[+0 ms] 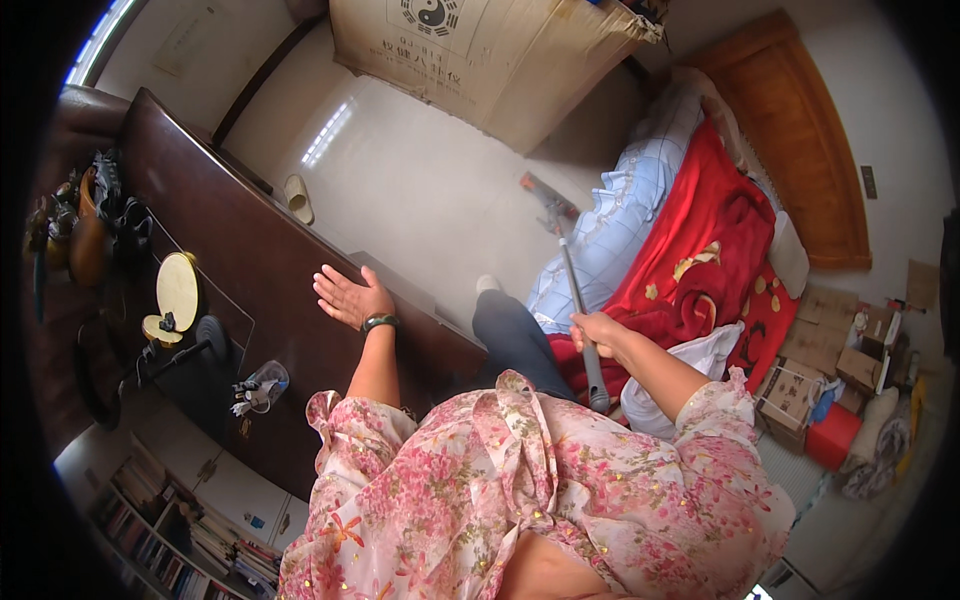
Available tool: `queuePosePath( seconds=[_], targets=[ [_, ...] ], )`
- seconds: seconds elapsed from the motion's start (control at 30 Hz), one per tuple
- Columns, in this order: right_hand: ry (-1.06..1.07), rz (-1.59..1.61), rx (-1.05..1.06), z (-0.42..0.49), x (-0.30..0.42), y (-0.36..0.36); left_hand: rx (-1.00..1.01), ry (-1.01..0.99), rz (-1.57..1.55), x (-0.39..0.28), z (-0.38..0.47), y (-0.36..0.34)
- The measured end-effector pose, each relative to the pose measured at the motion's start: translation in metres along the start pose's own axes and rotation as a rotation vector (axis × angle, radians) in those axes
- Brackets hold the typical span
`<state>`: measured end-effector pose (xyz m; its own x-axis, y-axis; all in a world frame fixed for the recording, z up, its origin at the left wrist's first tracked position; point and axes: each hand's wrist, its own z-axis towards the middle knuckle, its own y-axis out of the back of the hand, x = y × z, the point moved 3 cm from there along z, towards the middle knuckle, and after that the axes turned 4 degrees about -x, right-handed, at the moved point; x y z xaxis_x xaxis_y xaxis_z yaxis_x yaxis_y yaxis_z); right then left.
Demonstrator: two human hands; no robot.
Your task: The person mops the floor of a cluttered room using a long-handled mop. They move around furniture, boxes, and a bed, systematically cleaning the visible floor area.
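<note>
My right hand (pixel 596 334) grips the grey shaft of a long-handled floor cleaning tool (pixel 571 274). Its orange and dark head (pixel 550 202) lies on the pale floor (pixel 420 187), close beside a light blue checked cloth. My left hand (pixel 354 298) holds nothing; its fingers are spread over the edge of a dark wooden table (pixel 247 232), and a dark bracelet circles the wrist. Whether the palm rests on the wood I cannot tell. Farther along the floor, near the table, lies a beige slipper (pixel 298 199).
A large cardboard box (pixel 487 60) stands ahead. Red blankets (pixel 675 262) and blue checked bedding (pixel 630 202) are heaped at right, beyond them smaller cartons (pixel 795 390). The table bears a round mirror-like disc (pixel 178 286) and a clear cup of cables (pixel 266 384). A bookshelf (pixel 161 555) is lower left.
</note>
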<state>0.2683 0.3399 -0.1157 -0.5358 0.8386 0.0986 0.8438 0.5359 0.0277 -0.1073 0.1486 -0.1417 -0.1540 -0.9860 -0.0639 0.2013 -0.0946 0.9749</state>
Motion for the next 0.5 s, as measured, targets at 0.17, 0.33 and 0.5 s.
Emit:
queuePosePath(
  seconds=[0.17, 0.33, 0.5],
  targets=[
    [-0.090, 0.164, 0.150, -0.041, 0.024, -0.069, -0.039, -0.020, -0.006, 0.002, -0.002, -0.004],
    [-0.087, 0.418, 0.315, -0.030, 0.035, -0.125, 0.014, 0.002, -0.059, 0.004, 0.000, 0.001],
    [-0.083, 0.696, 0.229, 0.065, 0.036, -0.143, 0.441, -0.168, -0.586, -0.015, 0.008, 0.073]
  ],
)
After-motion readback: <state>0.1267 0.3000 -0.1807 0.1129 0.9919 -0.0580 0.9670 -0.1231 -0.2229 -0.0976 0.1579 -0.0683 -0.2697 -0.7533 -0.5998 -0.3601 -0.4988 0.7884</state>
